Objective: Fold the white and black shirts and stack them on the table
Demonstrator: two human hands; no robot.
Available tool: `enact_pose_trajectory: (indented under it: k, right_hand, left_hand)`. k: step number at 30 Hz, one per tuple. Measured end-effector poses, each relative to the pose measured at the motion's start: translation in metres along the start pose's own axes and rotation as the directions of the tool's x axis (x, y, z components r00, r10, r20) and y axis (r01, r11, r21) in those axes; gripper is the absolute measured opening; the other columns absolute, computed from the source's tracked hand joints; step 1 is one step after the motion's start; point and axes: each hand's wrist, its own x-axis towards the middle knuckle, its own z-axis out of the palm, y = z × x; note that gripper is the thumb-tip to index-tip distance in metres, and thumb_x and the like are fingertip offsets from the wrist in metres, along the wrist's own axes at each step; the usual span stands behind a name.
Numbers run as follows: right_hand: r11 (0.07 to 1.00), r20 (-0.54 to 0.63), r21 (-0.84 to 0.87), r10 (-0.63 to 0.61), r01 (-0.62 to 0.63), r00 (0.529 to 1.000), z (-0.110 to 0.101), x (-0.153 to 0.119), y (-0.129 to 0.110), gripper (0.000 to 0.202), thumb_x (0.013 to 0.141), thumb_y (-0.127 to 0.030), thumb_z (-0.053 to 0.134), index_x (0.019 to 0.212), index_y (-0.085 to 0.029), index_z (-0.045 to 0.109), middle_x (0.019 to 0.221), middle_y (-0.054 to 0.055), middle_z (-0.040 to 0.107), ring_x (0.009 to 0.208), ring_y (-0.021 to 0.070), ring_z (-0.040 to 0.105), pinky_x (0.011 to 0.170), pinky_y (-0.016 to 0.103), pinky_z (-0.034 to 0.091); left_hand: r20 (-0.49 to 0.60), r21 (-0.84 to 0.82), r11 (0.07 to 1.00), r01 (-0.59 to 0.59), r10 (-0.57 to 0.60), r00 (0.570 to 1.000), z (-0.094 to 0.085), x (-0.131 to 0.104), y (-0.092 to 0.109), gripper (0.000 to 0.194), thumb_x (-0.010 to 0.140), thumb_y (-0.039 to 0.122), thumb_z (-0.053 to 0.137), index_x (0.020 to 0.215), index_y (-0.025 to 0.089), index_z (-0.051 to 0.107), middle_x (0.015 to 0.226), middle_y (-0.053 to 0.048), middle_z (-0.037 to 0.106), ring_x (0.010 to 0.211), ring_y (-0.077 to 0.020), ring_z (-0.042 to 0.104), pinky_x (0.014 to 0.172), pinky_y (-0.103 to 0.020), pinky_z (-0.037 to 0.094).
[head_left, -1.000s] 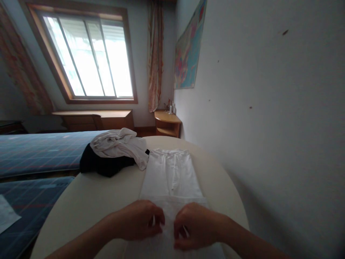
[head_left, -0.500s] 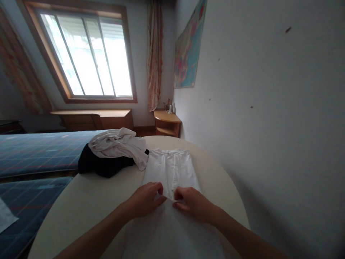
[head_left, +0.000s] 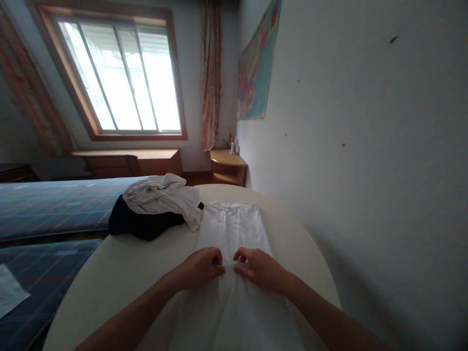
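Note:
A white skirt (head_left: 252,226) lies lengthwise on the round table (head_left: 146,263), its waistband at the far end and its wider part toward me. My left hand (head_left: 204,265) pinches a ridge of the cloth between thumb and bent fingers. Just to the right, my right hand (head_left: 258,268) grips the same ridge in a like pinch. A short stretch of raised fabric shows between the two hands. The skirt's near end runs down between my forearms and out of view at the bottom.
A heap of clothes, a light grey garment (head_left: 164,192) over a black one (head_left: 142,224), sits at the table's left rear. Mattresses with a blue plaid pattern (head_left: 54,207) stand left. The white wall (head_left: 358,195) is close on the right; a corner shelf (head_left: 228,158) stands behind.
My right hand has shifted slightly up and left, and the ridge of cloth between the hands now looks straighter. My left hand stays nearly in place. The view has moved a little.

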Motion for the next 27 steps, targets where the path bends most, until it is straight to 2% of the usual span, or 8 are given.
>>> enact_pose_trajectory:
  k: [3, 7, 12, 14, 18, 22, 24, 27]
  right_hand:
    - [1.0, 0.037, 0.003, -0.006, 0.006, 0.999, -0.002, 0.001, 0.005, 0.025, 0.088, -0.038, 0.063, 0.103, -0.02, 0.071, 0.099, 0.008, 0.075, 0.092, 0.023, 0.068, 0.079, 0.03, 0.046]
    - [0.997, 0.052, 0.065, -0.055, 0.051, 0.997, -0.004, -0.002, 0.005, 0.025, 0.088, -0.036, 0.063, 0.107, -0.021, 0.07, 0.103, 0.008, 0.074, 0.096, 0.0227, 0.068, 0.082, 0.03, 0.047]
    - [0.983, 0.003, 0.165, -0.084, 0.083, 0.996, -0.003, -0.006, -0.001, 0.048, 0.08, -0.04, 0.073, 0.123, -0.022, 0.061, 0.111, 0.008, 0.072, 0.101, 0.0239, 0.066, 0.087, 0.031, 0.047]
    - [0.975, 0.022, 0.195, -0.115, 0.108, 0.993, -0.004, -0.006, -0.004, 0.047, 0.08, -0.042, 0.074, 0.122, -0.023, 0.064, 0.109, 0.007, 0.073, 0.098, 0.0233, 0.066, 0.086, 0.031, 0.046]
    - [0.968, 0.035, 0.219, -0.137, 0.126, 0.99, -0.007, -0.005, -0.008, 0.028, 0.085, -0.039, 0.068, 0.106, -0.02, 0.072, 0.093, 0.004, 0.074, 0.082, 0.0189, 0.066, 0.073, 0.026, 0.045]
    - [0.976, -0.012, 0.202, -0.084, 0.085, 0.996, -0.005, -0.004, -0.007, 0.024, 0.086, -0.038, 0.067, 0.1, -0.019, 0.072, 0.085, 0.003, 0.073, 0.077, 0.0171, 0.064, 0.07, 0.025, 0.043]
    - [0.98, -0.018, 0.183, -0.072, 0.074, 0.997, -0.002, -0.004, -0.005, 0.024, 0.087, -0.039, 0.065, 0.1, -0.02, 0.072, 0.085, 0.003, 0.073, 0.077, 0.017, 0.064, 0.07, 0.025, 0.043]
    - [0.987, -0.024, 0.153, -0.04, 0.043, 0.999, 0.0, -0.006, 0.001, 0.027, 0.09, -0.039, 0.06, 0.11, -0.023, 0.07, 0.096, 0.004, 0.074, 0.083, 0.0181, 0.066, 0.074, 0.026, 0.044]
  left_hand:
    - [0.038, -0.098, 0.995, -0.007, 0.011, 0.999, -0.002, 0.001, 0.002, 0.02, 0.081, 0.031, 0.061, 0.097, 0.019, 0.063, 0.089, -0.001, 0.066, 0.082, -0.0178, 0.06, 0.073, -0.028, 0.045]
    - [0.087, -0.264, 0.964, -0.028, 0.053, 0.995, -0.007, 0.0, 0.007, 0.031, 0.075, 0.018, 0.06, 0.106, 0.018, 0.062, 0.096, -0.002, 0.066, 0.086, -0.0173, 0.061, 0.075, -0.028, 0.047]
    - [0.057, -0.41, 0.902, -0.132, 0.17, 0.984, -0.01, -0.004, 0.011, 0.032, 0.075, 0.012, 0.059, 0.106, 0.019, 0.061, 0.108, -0.004, 0.067, 0.1, -0.0181, 0.063, 0.086, -0.029, 0.048]
    - [0.045, -0.418, 0.897, -0.143, 0.177, 0.983, -0.011, -0.006, 0.011, 0.03, 0.077, 0.011, 0.058, 0.105, 0.02, 0.059, 0.111, -0.004, 0.068, 0.101, -0.0177, 0.064, 0.084, -0.028, 0.048]
    - [0.051, -0.392, 0.914, -0.109, 0.14, 0.989, -0.011, -0.007, 0.013, 0.031, 0.08, 0.016, 0.059, 0.11, 0.021, 0.056, 0.106, -0.003, 0.069, 0.095, -0.0169, 0.064, 0.078, -0.026, 0.047]
    - [0.039, -0.302, 0.952, -0.038, 0.052, 0.998, -0.01, -0.007, 0.013, 0.036, 0.085, 0.029, 0.058, 0.12, 0.02, 0.054, 0.096, -0.003, 0.068, 0.084, -0.0167, 0.063, 0.074, -0.027, 0.047]
    - [0.026, -0.217, 0.975, -0.038, 0.045, 0.999, -0.011, -0.008, 0.01, 0.036, 0.087, 0.035, 0.058, 0.119, 0.02, 0.056, 0.101, -0.005, 0.068, 0.087, -0.0181, 0.063, 0.078, -0.029, 0.048]
    - [0.085, -0.038, 0.999, 0.0, 0.004, 0.996, -0.019, -0.011, 0.004, 0.034, 0.084, 0.04, 0.061, 0.112, 0.021, 0.063, 0.102, -0.005, 0.069, 0.091, -0.0217, 0.064, 0.081, -0.031, 0.047]
